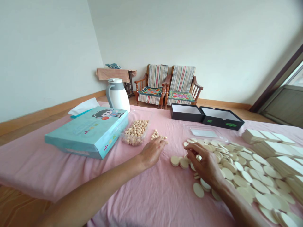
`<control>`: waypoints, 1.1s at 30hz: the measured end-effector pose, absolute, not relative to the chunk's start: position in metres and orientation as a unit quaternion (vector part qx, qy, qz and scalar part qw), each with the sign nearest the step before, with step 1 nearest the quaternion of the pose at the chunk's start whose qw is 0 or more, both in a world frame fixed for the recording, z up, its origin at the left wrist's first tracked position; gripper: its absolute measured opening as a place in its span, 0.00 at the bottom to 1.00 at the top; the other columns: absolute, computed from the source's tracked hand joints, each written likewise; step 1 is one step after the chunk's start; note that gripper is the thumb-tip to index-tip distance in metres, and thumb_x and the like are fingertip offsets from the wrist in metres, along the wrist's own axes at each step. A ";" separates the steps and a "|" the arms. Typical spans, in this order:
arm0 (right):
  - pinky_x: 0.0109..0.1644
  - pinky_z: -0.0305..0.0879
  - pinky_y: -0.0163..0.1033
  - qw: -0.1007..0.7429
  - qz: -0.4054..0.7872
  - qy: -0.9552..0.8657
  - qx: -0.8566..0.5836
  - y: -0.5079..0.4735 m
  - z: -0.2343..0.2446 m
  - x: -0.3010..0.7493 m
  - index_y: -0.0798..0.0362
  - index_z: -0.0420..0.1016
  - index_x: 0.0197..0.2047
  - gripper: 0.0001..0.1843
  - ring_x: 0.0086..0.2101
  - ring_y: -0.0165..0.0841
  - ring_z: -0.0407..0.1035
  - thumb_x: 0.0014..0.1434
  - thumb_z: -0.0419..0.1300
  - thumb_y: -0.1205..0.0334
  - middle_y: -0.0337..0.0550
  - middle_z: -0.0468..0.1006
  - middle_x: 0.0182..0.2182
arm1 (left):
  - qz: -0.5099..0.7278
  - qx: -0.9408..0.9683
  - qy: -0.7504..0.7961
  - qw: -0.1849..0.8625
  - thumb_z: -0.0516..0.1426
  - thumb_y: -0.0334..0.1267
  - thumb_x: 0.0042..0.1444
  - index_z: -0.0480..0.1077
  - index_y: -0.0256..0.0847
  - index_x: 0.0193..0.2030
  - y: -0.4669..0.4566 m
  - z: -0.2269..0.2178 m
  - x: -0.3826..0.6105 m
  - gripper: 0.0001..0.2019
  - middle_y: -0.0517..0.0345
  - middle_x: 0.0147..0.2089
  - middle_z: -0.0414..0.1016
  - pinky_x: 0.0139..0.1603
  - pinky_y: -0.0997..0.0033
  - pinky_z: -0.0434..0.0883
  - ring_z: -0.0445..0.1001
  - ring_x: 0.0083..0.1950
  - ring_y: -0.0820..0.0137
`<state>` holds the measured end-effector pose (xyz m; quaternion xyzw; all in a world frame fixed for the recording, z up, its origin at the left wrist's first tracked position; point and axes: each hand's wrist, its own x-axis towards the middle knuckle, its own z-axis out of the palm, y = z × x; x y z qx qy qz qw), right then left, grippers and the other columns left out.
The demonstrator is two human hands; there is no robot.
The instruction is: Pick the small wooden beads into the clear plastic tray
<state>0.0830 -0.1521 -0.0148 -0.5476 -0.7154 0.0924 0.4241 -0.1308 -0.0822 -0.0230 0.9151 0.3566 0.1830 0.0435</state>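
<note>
My left hand (pixel 153 150) rests on the pink cloth (pixel 146 195), its fingertips touching a small heap of round beige pellets (pixel 158 135). Its fingers are curled over them; what they hold is hidden. My right hand (pixel 203 162) lies over the near edge of a wide spread of cream round discs (pixel 246 176), fingers bent in a pinch on one disc. Two or three discs (pixel 178 161) sit apart just left of that hand.
A clear tray of beige pellets (pixel 136 132) stands beside a teal box (pixel 87 131). Behind are a white jug (pixel 117 94), tissues (pixel 84 107), two open black boxes (pixel 205 116), a clear lid (pixel 205 133). White card stacks (pixel 274 148) line the right. Two chairs (pixel 169 85) stand by the wall.
</note>
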 end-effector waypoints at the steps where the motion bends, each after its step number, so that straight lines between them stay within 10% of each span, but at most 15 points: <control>1: 0.35 0.66 0.35 0.425 0.096 -0.715 -0.548 -0.152 -0.015 0.083 0.51 0.73 0.38 0.08 0.31 0.30 0.68 0.59 0.53 0.64 0.42 0.74 0.36 | 0.180 0.917 0.355 0.039 0.47 0.20 0.53 0.66 0.38 0.42 -0.084 -0.022 -0.131 0.15 0.55 0.41 0.69 0.45 0.68 0.69 0.69 0.43 0.67; 15: 0.36 0.65 0.35 0.421 0.096 -0.715 -0.550 -0.153 -0.013 0.082 0.51 0.74 0.37 0.08 0.34 0.31 0.69 0.59 0.53 0.65 0.42 0.74 0.37 | 0.362 0.797 0.438 -0.202 0.50 0.30 0.60 0.68 0.39 0.44 -0.073 0.053 -0.170 0.08 0.51 0.49 0.70 0.55 0.56 0.64 0.65 0.52 0.60; 24: 0.36 0.66 0.35 0.423 0.092 -0.717 -0.546 -0.153 -0.013 0.081 0.51 0.74 0.37 0.08 0.35 0.32 0.70 0.59 0.53 0.65 0.43 0.74 0.36 | 0.046 0.883 0.449 -0.126 0.47 0.22 0.60 0.65 0.35 0.45 -0.092 0.011 -0.128 0.11 0.47 0.44 0.71 0.41 0.66 0.72 0.73 0.44 0.64; 33: 0.38 0.65 0.35 0.421 0.089 -0.728 -0.534 -0.153 -0.012 0.081 0.51 0.73 0.36 0.08 0.35 0.31 0.69 0.59 0.53 0.66 0.42 0.74 0.36 | 0.013 0.855 0.494 -0.160 0.49 0.21 0.58 0.64 0.33 0.48 -0.071 -0.014 -0.126 0.13 0.42 0.46 0.70 0.39 0.65 0.72 0.74 0.44 0.62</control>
